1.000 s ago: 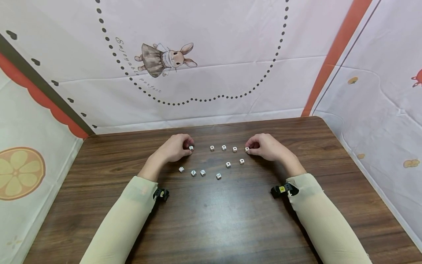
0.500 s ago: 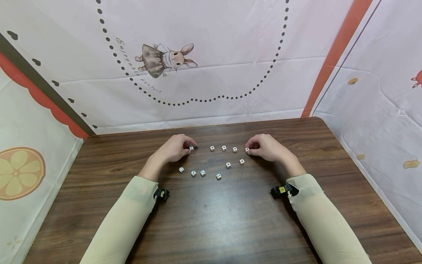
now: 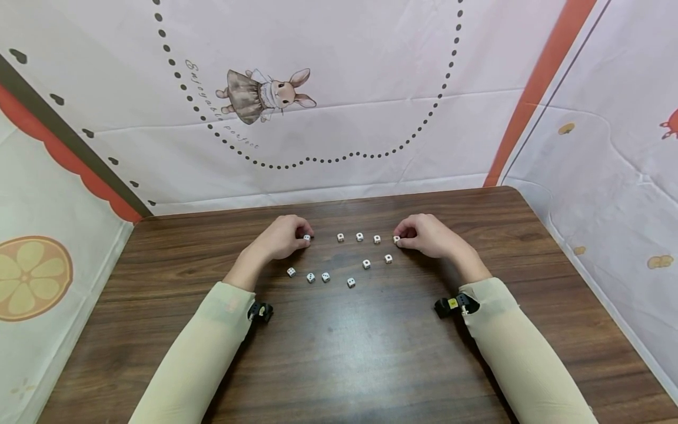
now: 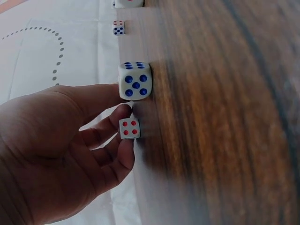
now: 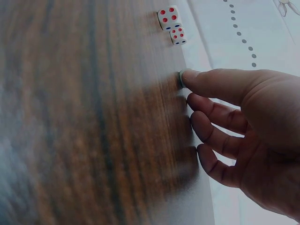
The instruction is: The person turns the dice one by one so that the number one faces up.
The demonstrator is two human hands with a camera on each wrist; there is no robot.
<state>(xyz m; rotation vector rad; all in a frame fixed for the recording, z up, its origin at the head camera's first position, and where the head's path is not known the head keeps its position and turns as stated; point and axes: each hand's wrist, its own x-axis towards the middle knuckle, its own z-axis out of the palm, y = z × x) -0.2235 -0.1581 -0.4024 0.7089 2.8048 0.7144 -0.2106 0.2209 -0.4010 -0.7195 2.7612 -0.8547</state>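
Left hand [image 3: 286,237] has its index finger drawn back in since last frame, pinching left die [image 3: 307,237], red four facing left wrist. Right hand [image 3: 425,235] pinches right die [image 3: 396,239]. Both at table's [image 3: 339,359] far side, flanking three dice [image 3: 360,237].

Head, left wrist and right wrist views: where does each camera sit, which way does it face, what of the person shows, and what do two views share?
Head: on the head, facing forward and down at dice on a table before a printed cloth; left hand, right hand and both sleeves show.
Left wrist: on that wrist, looking across the table at dice; left hand only.
Right wrist: on that wrist, looking across the table at dice; right hand only.
Shared: both wrist views show the cloth's dotted print.
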